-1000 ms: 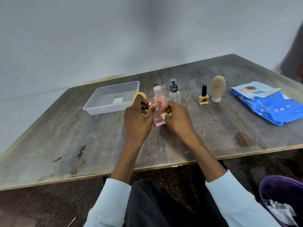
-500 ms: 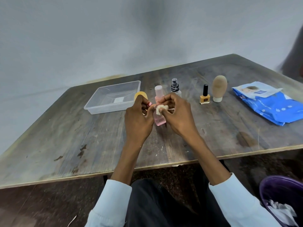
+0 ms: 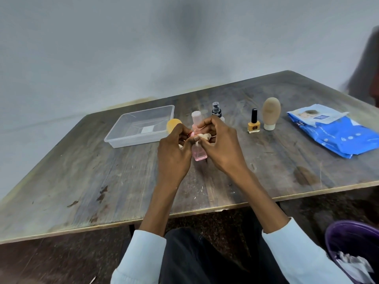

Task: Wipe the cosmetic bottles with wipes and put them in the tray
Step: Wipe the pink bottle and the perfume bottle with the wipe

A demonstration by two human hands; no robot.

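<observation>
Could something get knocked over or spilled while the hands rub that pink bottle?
Maybe. The right hand rubs a small wadded wipe on the pink bottle, so the bottle could slip from the left hand. The spray bottle stands just behind the knuckles and might get bumped over.

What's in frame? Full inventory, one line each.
tray: 1, clear plastic, table's left of centre, nothing in it but a white label
pink bottle: 1, upright, centre, partly hidden behind both hands
wipe: 1, whitish wad, pinched in the right hand
round orange item: 1, beside the tray, behind the left hand
spray bottle: 1, clear, black top, behind the hands
nail polish: 1, yellow, black cap, right of centre
tan bottle: 1, standing on its white cap, by the polish
wipes pack: 1, blue, far right
bin: 1, purple, floor lower right, crumpled wipes inside
table: 1, worn grey wood
left hand: curled, small pink thing at its fingertips
right hand: holding the wipe
</observation>
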